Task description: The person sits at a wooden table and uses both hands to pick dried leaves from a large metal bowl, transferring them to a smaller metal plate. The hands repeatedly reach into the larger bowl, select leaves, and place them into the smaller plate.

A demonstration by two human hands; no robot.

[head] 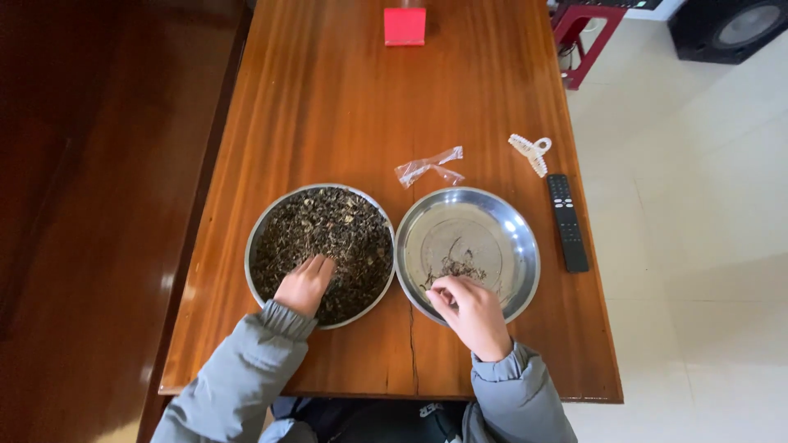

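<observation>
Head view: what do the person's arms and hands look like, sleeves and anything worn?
Both arms wear puffy light grey jacket sleeves with ribbed, elasticated cuffs at the wrists. The left hand and right hand are bare: no gloves, and no rings, watch or markings visible from this angle.

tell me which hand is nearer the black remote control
Right. The right hand hovers over the near rim of the almost empty metal plate, just left of the remote control. The left hand rests in the plate of dried leaves, farther left.
</observation>
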